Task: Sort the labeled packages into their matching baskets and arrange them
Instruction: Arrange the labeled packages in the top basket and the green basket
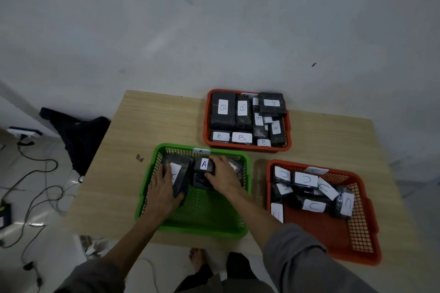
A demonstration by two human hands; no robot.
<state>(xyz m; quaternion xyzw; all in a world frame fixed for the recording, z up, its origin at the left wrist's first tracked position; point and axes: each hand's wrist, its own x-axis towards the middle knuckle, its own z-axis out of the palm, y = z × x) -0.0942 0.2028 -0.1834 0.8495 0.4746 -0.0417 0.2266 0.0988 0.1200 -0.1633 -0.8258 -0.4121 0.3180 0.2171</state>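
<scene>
- Inside the green basket [247,164], the left hand [164,190] curls round a black package [179,171].
- Right hand [222,173] grips the "A" package [203,164] — both rest at the basket's far side, on the worktop [152,121].

I see a light wood-grain bench [166,126] carrying three mesh baskets; I take the green basket [202,228] at the near edge as my landmark; the far red basket [247,147] sits just beyond it and to the right, close to its far corner; the near red basket [357,240] stands just beside its right wall, apart from it; a small dark mark [139,157] lies on the wood just left of the green basket's far corner.
</scene>
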